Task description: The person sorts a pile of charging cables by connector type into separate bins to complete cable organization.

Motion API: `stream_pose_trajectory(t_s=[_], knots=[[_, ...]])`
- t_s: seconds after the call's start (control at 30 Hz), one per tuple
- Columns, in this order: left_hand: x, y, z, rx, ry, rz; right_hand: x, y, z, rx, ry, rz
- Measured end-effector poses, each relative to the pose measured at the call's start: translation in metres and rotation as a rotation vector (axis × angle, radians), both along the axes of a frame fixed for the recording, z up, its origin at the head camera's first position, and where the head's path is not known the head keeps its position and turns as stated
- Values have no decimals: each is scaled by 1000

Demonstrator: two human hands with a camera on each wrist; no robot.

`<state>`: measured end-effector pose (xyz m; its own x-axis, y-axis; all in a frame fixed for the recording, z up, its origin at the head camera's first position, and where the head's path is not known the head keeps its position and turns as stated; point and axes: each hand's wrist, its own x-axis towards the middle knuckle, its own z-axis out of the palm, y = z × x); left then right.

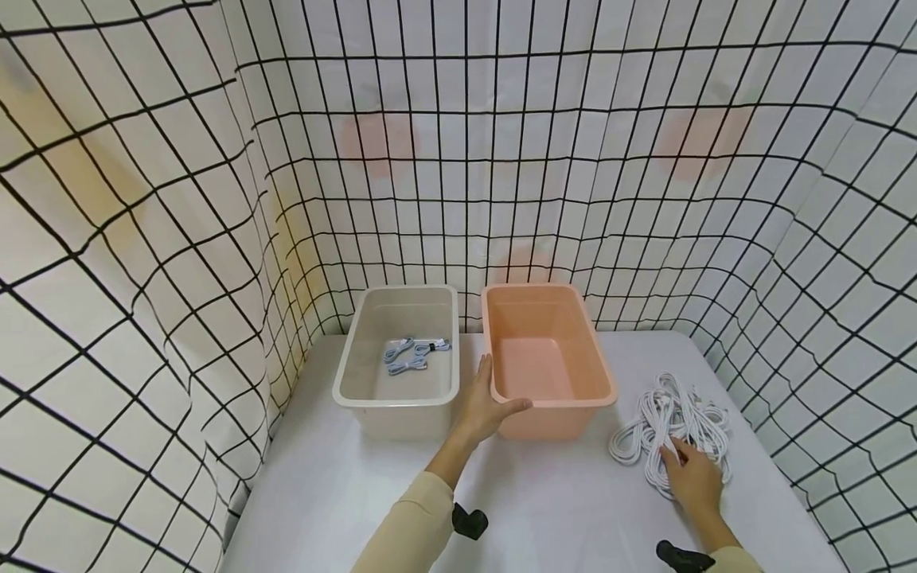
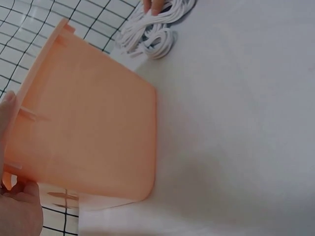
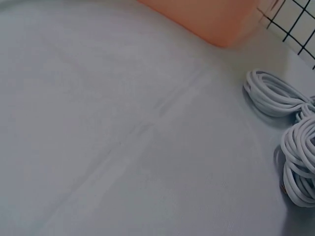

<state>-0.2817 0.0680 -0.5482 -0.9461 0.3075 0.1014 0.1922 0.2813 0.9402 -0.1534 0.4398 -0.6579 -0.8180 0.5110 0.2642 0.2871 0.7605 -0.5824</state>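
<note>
In the head view, three blue cables [image 1: 408, 366] are seen lying in the grey bin [image 1: 397, 400], so that part can be judged as done. No cable is seen in the orange bin [image 1: 544, 426], whose bare floor is shown beside it. The white cables [image 1: 662, 414] are heaped on the worktop [image 1: 573, 501], to the right of the orange bin and apart from it; by this, the work on the white cables is judged to be only at its start, with the whole visible heap left to be dealt with. The near left corner of the orange bin is held by the left grip [image 1: 483, 410], the thumb being laid over the near rim and the fingers along the left side. Part of the heap is pinched between thumb and fingers by the right grip [image 1: 695, 477]; how many strands are caught cannot be told.

In the left wrist view, the rim of the orange bin is seen clasped at the corner by the left grip. Fingertips are shown at the white cables beyond.

In the right wrist view, the right grip is not shown, so its closure cannot be told from there. Coiled white cables are seen resting on the worktop, near the orange bin but not touching it.
</note>
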Motion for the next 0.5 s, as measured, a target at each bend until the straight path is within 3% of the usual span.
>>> stream_pose_trajectory(t_s=[0.23, 0.4, 0.5], knots=[[-4, 2, 2, 5, 6, 2, -5, -3, 12, -134, -11, -98], [-2, 2, 1, 20, -3, -7, -2, -2, 15, -177, -24, -131], [-1, 1, 0, 30, 2, -4, -2, -1, 20, -168, 14, -127]])
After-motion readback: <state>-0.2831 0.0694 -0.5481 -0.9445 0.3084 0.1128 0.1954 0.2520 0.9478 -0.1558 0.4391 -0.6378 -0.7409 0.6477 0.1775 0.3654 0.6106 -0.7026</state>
